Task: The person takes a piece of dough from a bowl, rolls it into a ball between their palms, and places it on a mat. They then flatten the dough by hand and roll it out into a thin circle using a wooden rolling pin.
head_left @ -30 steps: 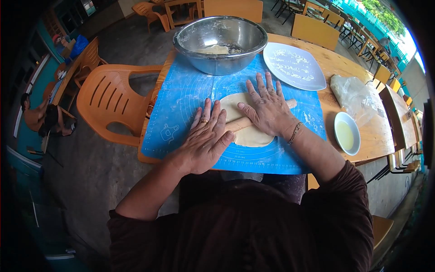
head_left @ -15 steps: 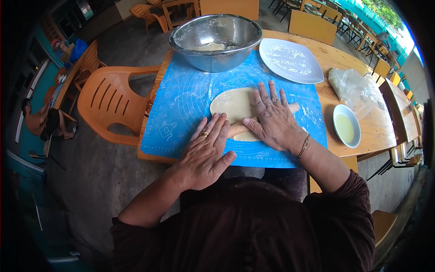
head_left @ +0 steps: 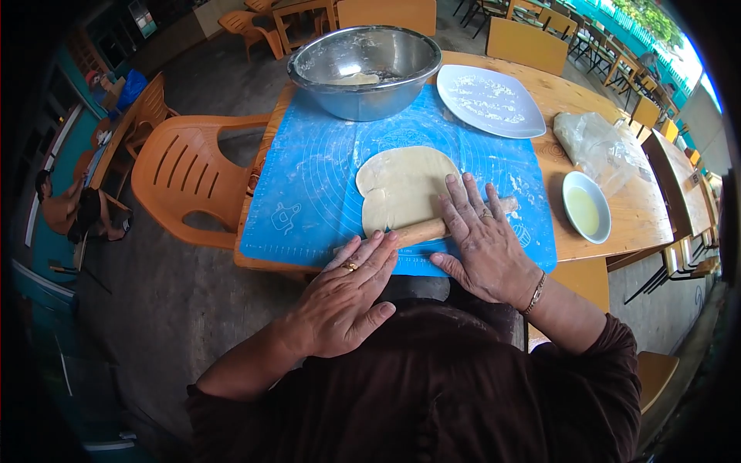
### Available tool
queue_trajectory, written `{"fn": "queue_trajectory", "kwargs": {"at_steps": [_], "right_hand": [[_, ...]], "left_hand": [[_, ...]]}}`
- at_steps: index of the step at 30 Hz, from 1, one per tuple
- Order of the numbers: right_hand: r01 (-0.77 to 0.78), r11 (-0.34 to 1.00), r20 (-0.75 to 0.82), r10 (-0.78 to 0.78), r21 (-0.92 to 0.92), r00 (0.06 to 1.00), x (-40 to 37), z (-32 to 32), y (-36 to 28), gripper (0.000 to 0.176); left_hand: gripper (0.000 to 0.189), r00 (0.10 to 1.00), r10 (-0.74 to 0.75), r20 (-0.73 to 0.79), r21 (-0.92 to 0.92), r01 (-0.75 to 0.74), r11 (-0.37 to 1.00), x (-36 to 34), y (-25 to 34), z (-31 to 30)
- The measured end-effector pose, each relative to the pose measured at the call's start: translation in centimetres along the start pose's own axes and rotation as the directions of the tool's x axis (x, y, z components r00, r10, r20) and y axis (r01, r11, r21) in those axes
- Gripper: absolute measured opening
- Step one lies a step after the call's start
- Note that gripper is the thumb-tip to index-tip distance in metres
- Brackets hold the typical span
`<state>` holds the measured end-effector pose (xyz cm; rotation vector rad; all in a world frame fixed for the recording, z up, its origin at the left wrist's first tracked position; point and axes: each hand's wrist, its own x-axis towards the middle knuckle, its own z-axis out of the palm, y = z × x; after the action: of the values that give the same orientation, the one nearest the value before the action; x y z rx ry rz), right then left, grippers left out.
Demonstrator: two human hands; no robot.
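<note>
A flattened sheet of pale dough [head_left: 407, 181] lies on the blue mat [head_left: 309, 162], with a small fold or notch at its left side. Along its near edge is a wooden rolling pin [head_left: 421, 232], slightly slanted. My left hand [head_left: 340, 297] rests its fingertips on the pin's left part, palm down, fingers extended. My right hand [head_left: 488, 243] lies flat over the right part, its fingers spread and thumb apart. Neither hand wraps round the pin.
A metal bowl [head_left: 367, 100] holding some dough stands at the back. Right of it are a floured white plate [head_left: 491, 102], a plastic bag [head_left: 598, 143] and a bowl of yellowish liquid [head_left: 585, 210]. An orange chair [head_left: 184, 174] stands left; a person [head_left: 65, 207] sits farther off.
Both hands and the rolling pin have moved nearer to my body, from across the dough to its near edge. More of the dough now shows.
</note>
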<state>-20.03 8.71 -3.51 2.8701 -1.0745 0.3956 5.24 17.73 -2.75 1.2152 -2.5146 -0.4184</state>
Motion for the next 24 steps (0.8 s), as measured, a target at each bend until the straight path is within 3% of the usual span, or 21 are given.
{"fn": "queue_trajectory", "kwargs": {"at_steps": [2, 4, 8, 10, 11, 12, 14, 16, 18, 20, 23, 24], "right_hand": [[0.018, 1.0, -0.015, -0.017, 0.021, 1.0, -0.5, -0.2, -0.1, 0.069], [0.046, 0.997, -0.009, -0.046, 0.058, 0.999, -0.9, -0.3, 0.0, 0.058], [0.093, 0.993, -0.021, -0.092, 0.072, 0.996, -1.6, 0.6, 1.0, 0.047], [0.118, 0.956, -0.162, -0.076, 0.269, 0.984, -1.8, 1.4, 1.2, 0.037], [0.121, 0.956, -0.16, -0.079, 0.269, 0.984, -2.0, 1.2, 1.2, 0.037], [0.082, 0.945, -0.156, -0.033, 0.316, 0.987, -2.1, 0.8, 1.1, 0.035], [0.045, 0.931, -0.149, 0.01, 0.362, 0.989, -2.2, -0.1, 1.1, 0.033], [0.022, 0.926, -0.189, 0.054, 0.378, 0.98, -2.2, -1.2, 1.4, 0.031], [-0.001, 0.936, -0.186, 0.072, 0.352, 0.98, -2.2, -2.6, 2.1, 0.032], [-0.024, 0.945, -0.184, 0.089, 0.327, 0.979, -2.2, -3.2, 3.1, 0.033], [-0.143, 0.835, -0.232, 0.306, 0.532, 0.924, -2.1, -3.4, 4.5, 0.03], [-0.146, 0.835, -0.231, 0.309, 0.531, 0.923, -2.0, -3.4, 4.8, 0.03]], "left_hand": [[0.067, 1.0, 0.008, -0.01, -0.029, -0.008, 1.0, -0.3, 0.2, -0.4], [0.058, 1.0, 0.006, -0.011, -0.288, -0.009, 0.958, -0.3, -0.1, -1.2], [0.042, 0.996, -0.006, -0.094, -0.443, -0.037, 0.896, 0.0, -0.8, -1.7], [0.03, 0.956, -0.102, -0.274, -0.489, -0.047, 0.871, 0.4, -1.4, -1.6], [0.015, 0.912, -0.14, -0.385, -0.399, -0.027, 0.917, 0.8, -2.1, -1.4], [0.015, 0.911, -0.143, -0.388, -0.4, -0.026, 0.916, 1.1, -2.7, -1.5], [0.01, 0.88, -0.184, -0.437, -0.23, 0.088, 0.969, 1.7, -4.2, -1.7], [0.014, 0.874, -0.101, -0.475, -0.173, 0.02, 0.985, 2.3, -5.3, -1.8], [0.014, 0.933, -0.003, -0.36, -0.018, -0.003, 1.0, 2.9, -5.1, -2.3], [0.016, 0.944, 0.03, -0.328, 0.01, -0.028, 1.0, 3.6, -4.8, -2.1], [0.019, 0.962, 0.037, -0.269, 0.055, -0.023, 0.998, 4.3, -5.0, -1.5], [0.021, 0.971, 0.015, -0.24, 0.072, 0.002, 0.997, 4.5, -5.1, -1.2]]}}
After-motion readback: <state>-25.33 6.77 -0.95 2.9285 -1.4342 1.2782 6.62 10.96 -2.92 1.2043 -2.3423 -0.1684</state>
